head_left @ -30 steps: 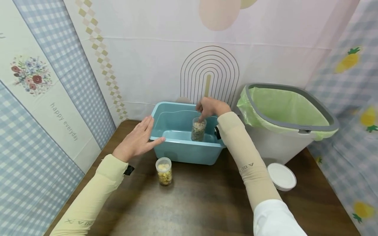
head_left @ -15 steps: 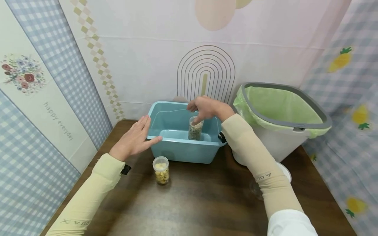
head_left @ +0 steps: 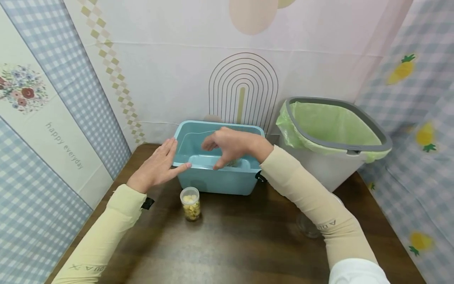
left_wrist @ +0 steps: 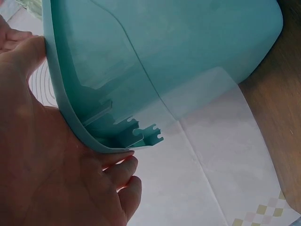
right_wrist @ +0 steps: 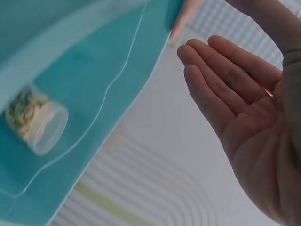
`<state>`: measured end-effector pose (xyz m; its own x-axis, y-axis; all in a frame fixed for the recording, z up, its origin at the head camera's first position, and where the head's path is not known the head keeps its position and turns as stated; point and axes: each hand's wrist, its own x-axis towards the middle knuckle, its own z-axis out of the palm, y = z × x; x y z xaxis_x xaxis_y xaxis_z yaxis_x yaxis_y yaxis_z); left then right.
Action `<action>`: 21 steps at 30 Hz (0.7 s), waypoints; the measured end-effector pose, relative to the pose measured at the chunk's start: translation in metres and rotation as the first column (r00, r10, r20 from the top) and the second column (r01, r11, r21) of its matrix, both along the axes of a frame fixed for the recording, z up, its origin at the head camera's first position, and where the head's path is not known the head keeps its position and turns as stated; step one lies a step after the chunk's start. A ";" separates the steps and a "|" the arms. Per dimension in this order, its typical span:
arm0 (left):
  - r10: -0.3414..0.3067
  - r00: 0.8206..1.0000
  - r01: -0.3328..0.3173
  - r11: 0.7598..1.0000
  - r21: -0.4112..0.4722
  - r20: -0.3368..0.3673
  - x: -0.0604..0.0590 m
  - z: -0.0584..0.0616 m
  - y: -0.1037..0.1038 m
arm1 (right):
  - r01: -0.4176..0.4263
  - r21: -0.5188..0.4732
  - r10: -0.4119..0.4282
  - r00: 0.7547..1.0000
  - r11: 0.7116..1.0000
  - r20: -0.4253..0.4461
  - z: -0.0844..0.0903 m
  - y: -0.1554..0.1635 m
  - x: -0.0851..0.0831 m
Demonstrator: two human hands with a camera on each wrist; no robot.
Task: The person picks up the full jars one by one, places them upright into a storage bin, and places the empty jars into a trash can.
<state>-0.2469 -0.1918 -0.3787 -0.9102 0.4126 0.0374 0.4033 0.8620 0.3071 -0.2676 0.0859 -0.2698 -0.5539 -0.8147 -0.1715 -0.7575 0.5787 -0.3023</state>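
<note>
The right hand hovers over the tub with nothing in it, fingers loosely spread and relaxed; the right wrist view shows its bare palm. The left hand lies flat against the tub's left rim, fingers straight, thumb along the front edge; the left wrist view shows the palm pressed to the rim, gripping nothing.

There are two jars. One jar stands inside the tub, below the right hand and apart from it: clear plastic, open-topped, filled with greenish-tan pieces. In the head view it is nearly hidden behind the right hand. The second jar stands on the table just in front of the tub's left corner, clear, holding yellow pieces. There is one tub, pale blue and rectangular, and one bin to the right of the tub, white with a grey rim and green liner.

Half a second ago the right hand's fingers pinched the jar's mouth inside the tub; now they have let go and the hand has drawn up and toward the tub's left, leaving the jar standing there. The left hand has stayed on the rim, and the second jar has not moved relative to the tub.
</note>
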 end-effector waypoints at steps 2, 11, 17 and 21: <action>-0.003 1.000 0.003 1.000 0.002 -0.001 0.000 0.000 -0.001 | -0.034 0.010 0.034 0.999 0.999 0.014 -0.002 -0.007 0.008; -0.028 1.000 0.028 1.000 -0.014 -0.009 0.001 0.000 -0.002 | -0.128 0.092 0.126 0.992 0.987 0.032 -0.023 -0.035 0.032; -0.016 1.000 0.016 1.000 -0.006 -0.011 0.001 0.000 -0.002 | -0.150 0.133 0.147 0.989 0.980 0.035 -0.042 -0.048 0.040; -0.007 1.000 0.007 1.000 -0.001 -0.002 0.002 0.000 -0.002 | -0.177 0.133 0.178 0.984 0.975 0.011 -0.054 -0.054 0.042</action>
